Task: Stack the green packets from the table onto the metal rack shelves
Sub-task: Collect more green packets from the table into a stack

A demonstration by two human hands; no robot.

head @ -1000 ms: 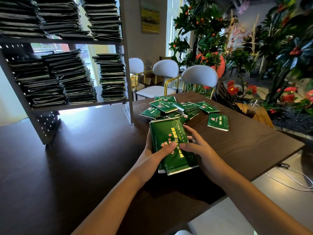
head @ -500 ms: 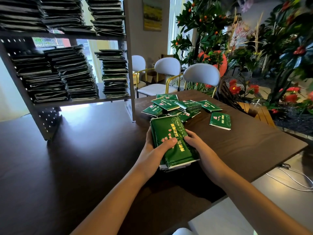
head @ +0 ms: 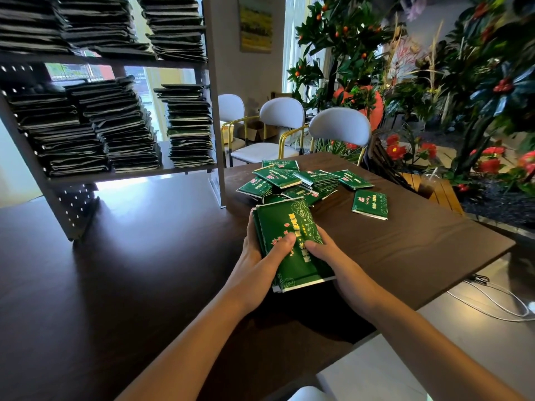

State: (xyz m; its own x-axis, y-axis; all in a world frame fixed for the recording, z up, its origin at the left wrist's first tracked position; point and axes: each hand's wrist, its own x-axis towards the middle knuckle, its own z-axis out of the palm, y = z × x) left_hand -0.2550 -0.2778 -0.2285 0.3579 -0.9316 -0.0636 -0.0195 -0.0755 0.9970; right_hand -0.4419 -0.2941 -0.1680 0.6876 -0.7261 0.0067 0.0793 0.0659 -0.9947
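Now both hands, left hand (head: 257, 256) and right hand (head: 333, 256), holding a bundle of green packets (head: 289, 238) just above the table (head: 405, 250), thumbs pressed on top; probably light, soft, slippery, so best squeezed from both sides, rack (head: 211, 117) near

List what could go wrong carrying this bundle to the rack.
1. Both hands, left hand and right hand, hold the loose bundle of packets with thumbs on top; slick packets might slide out of that grip.
2. The shelf stacks already lean unevenly; adding more may topple them.
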